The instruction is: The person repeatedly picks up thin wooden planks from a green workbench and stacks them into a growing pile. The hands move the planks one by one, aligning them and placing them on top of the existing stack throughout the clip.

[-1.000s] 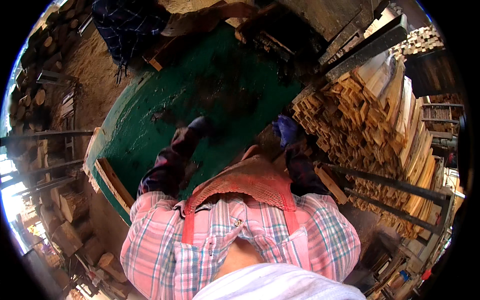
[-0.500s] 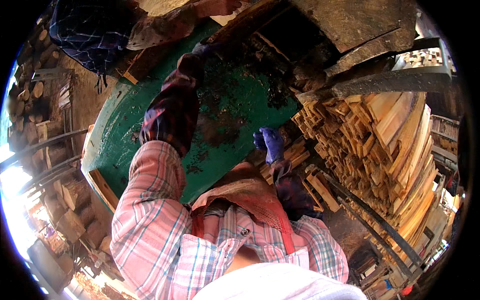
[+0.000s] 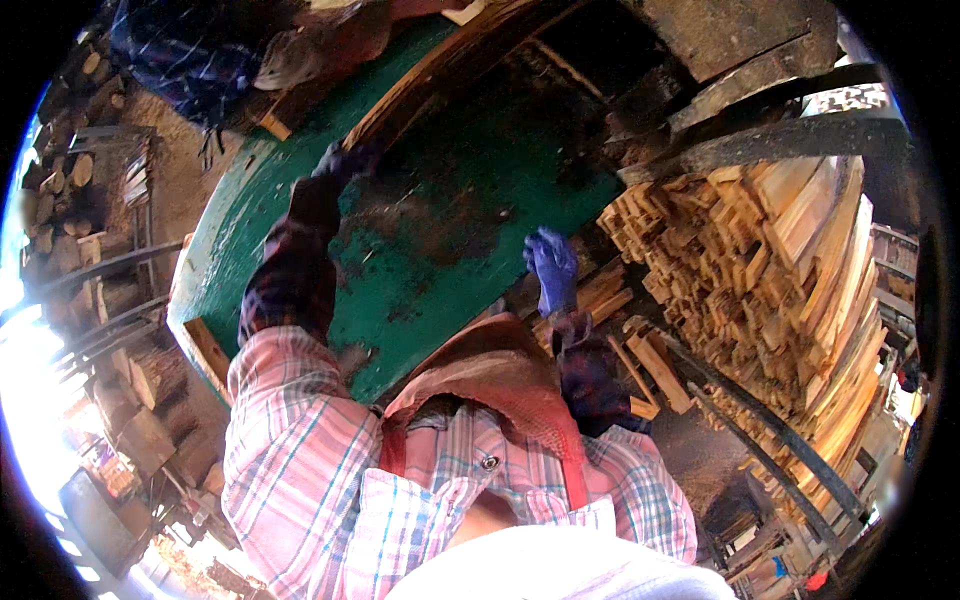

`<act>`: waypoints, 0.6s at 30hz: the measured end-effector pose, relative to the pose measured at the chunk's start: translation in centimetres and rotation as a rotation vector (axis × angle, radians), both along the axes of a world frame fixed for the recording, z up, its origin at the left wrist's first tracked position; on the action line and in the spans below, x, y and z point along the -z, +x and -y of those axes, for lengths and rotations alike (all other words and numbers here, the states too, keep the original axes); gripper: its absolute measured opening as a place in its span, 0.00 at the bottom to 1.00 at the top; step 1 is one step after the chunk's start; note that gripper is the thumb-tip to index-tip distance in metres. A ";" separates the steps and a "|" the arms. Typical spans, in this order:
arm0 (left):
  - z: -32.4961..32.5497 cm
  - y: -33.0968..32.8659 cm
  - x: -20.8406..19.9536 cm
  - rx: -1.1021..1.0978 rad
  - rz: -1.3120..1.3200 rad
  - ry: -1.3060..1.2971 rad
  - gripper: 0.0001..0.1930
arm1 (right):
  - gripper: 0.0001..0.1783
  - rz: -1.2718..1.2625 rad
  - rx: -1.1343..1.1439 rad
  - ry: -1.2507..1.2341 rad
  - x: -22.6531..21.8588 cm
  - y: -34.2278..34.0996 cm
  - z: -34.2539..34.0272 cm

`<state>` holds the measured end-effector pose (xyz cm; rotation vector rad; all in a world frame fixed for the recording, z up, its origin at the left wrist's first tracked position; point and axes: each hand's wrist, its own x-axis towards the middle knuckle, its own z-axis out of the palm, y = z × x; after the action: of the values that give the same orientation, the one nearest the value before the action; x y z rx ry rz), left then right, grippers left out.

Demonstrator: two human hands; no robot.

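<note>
A long, rough brown wooden plank [image 3: 432,85] slants across the far side of a green, dirt-smeared table [image 3: 440,275]. My left hand [image 3: 346,160], in a dark glove, is closed around the plank's near end. The fingers are partly lost in shadow. Over the table's right edge hovers my right hand [image 3: 552,268] in a blue-purple glove. Its fingers are curled in and I see nothing in them. Dark sleeve covers wrap both forearms.
Another person in dark blue checked cloth [image 3: 185,60] stands at the far left of the table. Stacked cut wood strips [image 3: 740,260] rise on the right behind dark metal bars [image 3: 760,430]. Logs [image 3: 80,170] are piled on the left. Dark machinery [image 3: 690,120] lies beyond the table.
My left hand has come nearer and leftward, drawing the plank across the table. My right hand stays about where it was, still curled. The other person's bare hand no longer shows at the top.
</note>
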<state>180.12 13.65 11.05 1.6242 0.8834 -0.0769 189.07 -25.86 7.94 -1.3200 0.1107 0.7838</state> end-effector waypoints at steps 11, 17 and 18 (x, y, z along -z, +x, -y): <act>22.5 -30.2 -0.7 -0.570 0.309 -0.506 0.19 | 0.31 0.047 -0.379 0.077 -1.6 -25.4 -14.1; 23.8 -36.5 -2.7 -0.716 0.469 -1.139 0.21 | 0.20 -0.083 -0.497 0.083 -1.0 -25.5 -7.4; 23.5 -37.1 -2.9 -0.718 0.458 -1.100 0.21 | 0.20 -0.053 -0.472 0.058 -1.4 -24.9 -6.4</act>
<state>143.07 -9.82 13.95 0.2356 0.7859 0.2652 164.17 -19.51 9.30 -1.2853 -0.1882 1.2114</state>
